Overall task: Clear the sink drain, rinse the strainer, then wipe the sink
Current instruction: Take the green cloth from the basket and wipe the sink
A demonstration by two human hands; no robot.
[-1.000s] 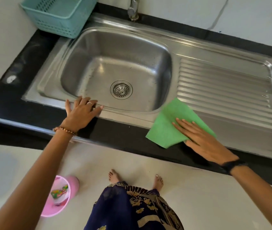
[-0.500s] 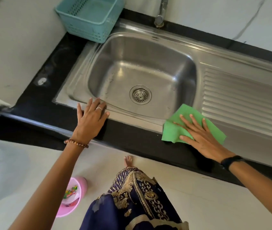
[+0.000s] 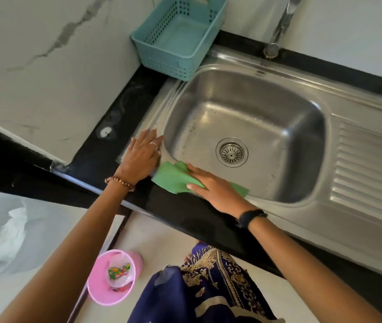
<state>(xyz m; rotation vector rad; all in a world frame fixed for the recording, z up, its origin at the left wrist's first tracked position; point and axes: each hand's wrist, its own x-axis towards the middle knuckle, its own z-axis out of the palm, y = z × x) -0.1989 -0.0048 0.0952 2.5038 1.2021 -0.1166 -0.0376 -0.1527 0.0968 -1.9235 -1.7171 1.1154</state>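
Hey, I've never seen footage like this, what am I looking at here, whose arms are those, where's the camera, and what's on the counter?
There is no machine here. A person wears a camera on their head, looking down, so the two arms coming from the bottom edge are their own.

They stand at a steel sink set in a black counter. The right hand lies flat, fingers straight, pressing a green cloth onto the sink's near rim, likely wiping. The left hand rests flat on the rim at the basin's left side and holds nothing.

The round strainer sits in the drain. A teal basket stands at the back left corner, and the tap rises behind the basin. On the floor below is a pink bin with wrappers inside.
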